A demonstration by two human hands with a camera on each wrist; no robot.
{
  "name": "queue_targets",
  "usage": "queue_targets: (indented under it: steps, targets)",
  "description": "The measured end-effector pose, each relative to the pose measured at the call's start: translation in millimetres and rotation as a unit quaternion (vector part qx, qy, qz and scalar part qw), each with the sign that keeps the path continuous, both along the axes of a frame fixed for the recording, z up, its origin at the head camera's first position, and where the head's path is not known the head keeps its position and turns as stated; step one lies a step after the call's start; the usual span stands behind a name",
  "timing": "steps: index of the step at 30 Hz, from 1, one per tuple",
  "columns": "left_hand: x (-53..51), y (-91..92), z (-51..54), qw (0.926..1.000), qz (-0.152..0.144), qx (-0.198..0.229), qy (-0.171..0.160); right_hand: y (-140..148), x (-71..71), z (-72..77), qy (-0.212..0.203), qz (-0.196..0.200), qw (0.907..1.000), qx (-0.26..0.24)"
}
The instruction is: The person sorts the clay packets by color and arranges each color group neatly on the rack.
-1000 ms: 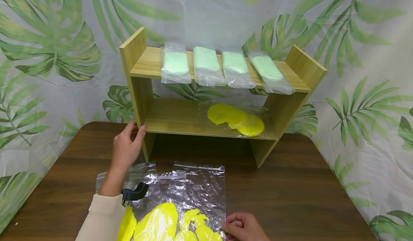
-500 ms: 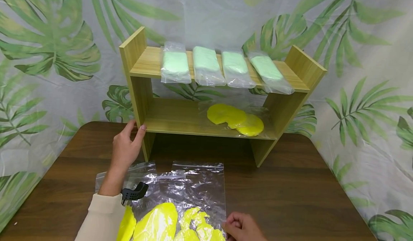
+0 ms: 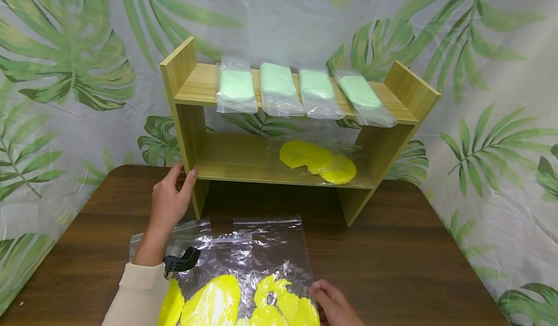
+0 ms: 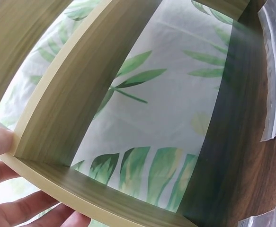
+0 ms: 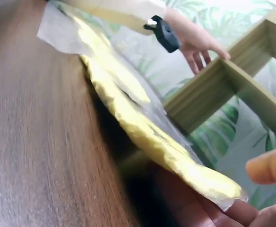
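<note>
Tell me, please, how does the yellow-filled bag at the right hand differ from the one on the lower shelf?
The held bag has one edge raised off the table by the right hand; the shelf bag lies on the lower shelf, with no hand on it.

The yellow filling in the held bag looks ragged, with a gap in it; the shelf bag's yellow pieces look mostly rounded and smooth-edged.

Both are clear bags with flattened yellow contents.

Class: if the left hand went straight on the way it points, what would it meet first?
Most likely the shelf's side, since the left hand grips its front edge. Depth is hard to judge, so the hand might partly slide past outside.
</note>
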State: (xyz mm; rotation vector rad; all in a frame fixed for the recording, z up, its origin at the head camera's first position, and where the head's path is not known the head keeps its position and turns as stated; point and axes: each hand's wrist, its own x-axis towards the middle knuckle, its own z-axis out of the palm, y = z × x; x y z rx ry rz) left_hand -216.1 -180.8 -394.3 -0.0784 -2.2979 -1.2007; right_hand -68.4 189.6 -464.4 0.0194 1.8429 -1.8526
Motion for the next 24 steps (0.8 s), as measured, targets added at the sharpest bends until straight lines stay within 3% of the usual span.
queue_targets:
  steps: [9, 16, 24]
  targets:
    - [-0.8, 0.0, -0.3, 1.0000, -0.007, -0.002, 0.001, 7.2, -4.6, -2.1, 0.024, 0.008, 0.9996, -0.010]
    - [-1.2, 0.1, -1.2, 1.0000, -0.003, 0.001, 0.001, 8.8, -1.0, 3.0, -0.026, 0.041, 0.9974, -0.053]
    - [-0.9, -0.3, -1.9, 1.0000, -0.001, 0.003, 0.002, 12.8, -1.7, 6.6, -0.060, 0.084, 0.9853, -0.136]
